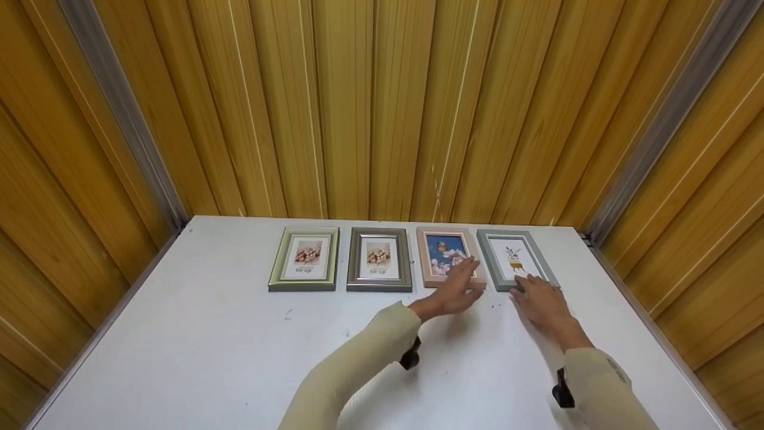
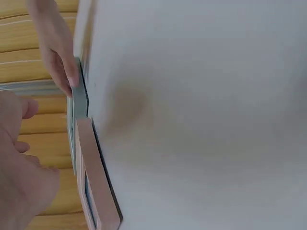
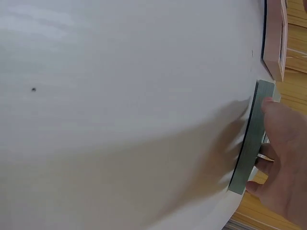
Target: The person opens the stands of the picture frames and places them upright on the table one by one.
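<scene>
Several picture frames lie in a row near the table's back edge. At the right end is a grey-green picture frame [image 1: 488, 263] with a potted-plant print. My right hand [image 1: 542, 303] holds its near edge, the thumb against the front side [image 3: 252, 139] and bent fingers over the top. Left of it lies a pink picture frame [image 1: 422, 254] with a blue flower picture. Over its lower right part my left hand [image 1: 455, 289] reaches with loosely extended fingers. From the left wrist, that hand [image 2: 21, 167] appears above the pink frame [image 2: 98, 177], holding nothing.
Farther left lie a dark grey frame [image 1: 351, 263] and a pale green frame [image 1: 278, 263], both with teddy-bear-like prints. They rest on a white table [image 1: 239, 358]. Wood-look panel walls [image 1: 394, 107] rise behind the table and along both sides.
</scene>
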A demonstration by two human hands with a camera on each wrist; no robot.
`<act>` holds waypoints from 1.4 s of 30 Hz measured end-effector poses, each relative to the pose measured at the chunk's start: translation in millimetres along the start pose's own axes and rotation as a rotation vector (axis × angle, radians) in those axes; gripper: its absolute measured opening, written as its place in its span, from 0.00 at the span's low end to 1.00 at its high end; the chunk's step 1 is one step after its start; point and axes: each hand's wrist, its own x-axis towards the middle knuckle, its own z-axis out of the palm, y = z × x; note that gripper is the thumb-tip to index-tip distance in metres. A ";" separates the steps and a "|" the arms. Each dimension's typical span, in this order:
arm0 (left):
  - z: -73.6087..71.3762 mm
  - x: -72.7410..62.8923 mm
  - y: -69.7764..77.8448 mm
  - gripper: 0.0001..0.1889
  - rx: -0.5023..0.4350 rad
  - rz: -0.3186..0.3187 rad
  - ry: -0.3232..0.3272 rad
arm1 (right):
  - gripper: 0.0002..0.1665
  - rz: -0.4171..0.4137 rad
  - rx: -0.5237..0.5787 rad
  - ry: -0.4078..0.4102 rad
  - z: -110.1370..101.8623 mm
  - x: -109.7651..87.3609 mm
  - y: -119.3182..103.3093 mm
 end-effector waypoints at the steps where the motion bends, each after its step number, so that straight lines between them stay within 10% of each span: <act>1: 7.1 1.9 5.5 0.34 -0.102 -0.025 0.002 | 0.30 -0.006 -0.012 0.032 1.1 -2.1 0.5; 6: 36.8 7.4 25.2 0.32 -0.431 -0.207 0.009 | 0.20 -0.036 -0.042 0.241 5.1 -10.9 2.8; 12: 59.0 7.5 34.0 0.32 -0.579 -0.331 -0.010 | 0.17 0.018 -0.043 0.444 7.9 -19.8 7.9; 19: 66.9 3.1 30.5 0.29 -0.750 -0.274 -0.131 | 0.27 0.268 0.097 0.242 14.4 -34.2 12.3; 24: 65.2 -7.0 29.7 0.32 -0.806 -0.326 -0.192 | 0.24 0.327 0.266 0.246 17.5 -39.1 14.1; 30: 66.7 -7.5 34.4 0.37 -0.895 -0.468 -0.125 | 0.28 0.399 0.372 0.202 7.9 -43.0 18.2; 42: 51.3 -1.0 31.2 0.26 -1.214 -0.523 0.036 | 0.39 0.480 0.450 0.041 -13.3 -44.7 24.8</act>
